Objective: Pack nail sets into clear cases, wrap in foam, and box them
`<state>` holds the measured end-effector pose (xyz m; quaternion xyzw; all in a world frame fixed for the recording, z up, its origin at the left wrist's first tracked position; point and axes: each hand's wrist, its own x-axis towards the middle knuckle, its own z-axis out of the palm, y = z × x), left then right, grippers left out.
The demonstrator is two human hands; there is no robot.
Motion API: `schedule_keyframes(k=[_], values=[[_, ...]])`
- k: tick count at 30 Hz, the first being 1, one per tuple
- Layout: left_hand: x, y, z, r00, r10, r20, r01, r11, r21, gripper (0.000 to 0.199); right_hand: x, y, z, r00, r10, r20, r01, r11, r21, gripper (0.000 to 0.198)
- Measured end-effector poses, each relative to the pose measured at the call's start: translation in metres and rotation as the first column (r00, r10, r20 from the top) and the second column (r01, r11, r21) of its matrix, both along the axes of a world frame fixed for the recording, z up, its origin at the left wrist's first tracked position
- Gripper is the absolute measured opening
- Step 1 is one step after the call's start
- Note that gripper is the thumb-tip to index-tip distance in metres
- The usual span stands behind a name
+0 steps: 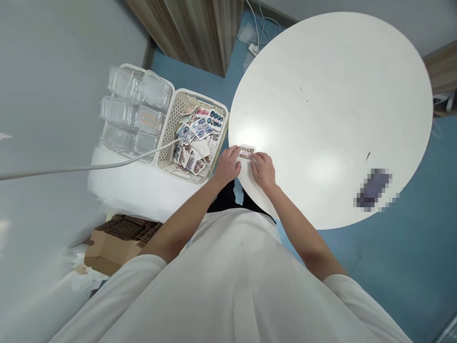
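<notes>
A small card of press-on nails (246,152) lies at the near left edge of the white round table. Two rows of brownish-gold nails show on it. My left hand (227,166) holds the card's left side, with the fingers curled and the thumb lower down. On the opposite side, my right hand (264,170) has its bent fingertips against the card's right edge. Parts of the card's sides are hidden under the fingers.
Left of the table, a white perforated basket (167,155) holds many nail cards (202,128). Clear plastic boxes (117,112) fill another basket beside it. A white cable (89,167) crosses above. A cardboard box (114,247) sits lower left; a blurred dark object (373,189) lies on the round table (339,95).
</notes>
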<state>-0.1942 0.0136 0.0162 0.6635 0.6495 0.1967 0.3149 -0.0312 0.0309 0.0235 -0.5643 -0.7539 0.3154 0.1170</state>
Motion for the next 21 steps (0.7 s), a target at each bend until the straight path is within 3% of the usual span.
schedule_keyframes(k=[6,16,21], values=[[-0.005,0.012,0.0,0.988,-0.155,-0.003,0.155,0.988,-0.002,0.068,-0.007,-0.028,0.004,0.971,0.145,0.19,-0.141,0.989,-0.031,0.038],[-0.004,-0.004,0.0,0.998,-0.058,-0.013,0.058,0.998,-0.034,0.062,0.0,-0.001,-0.002,0.958,0.033,0.283,-0.054,0.996,0.066,0.047],[-0.005,0.0,0.003,1.0,0.005,0.017,-0.005,1.0,0.002,0.06,-0.003,-0.01,0.0,0.963,0.036,0.266,-0.064,0.993,0.095,0.047]])
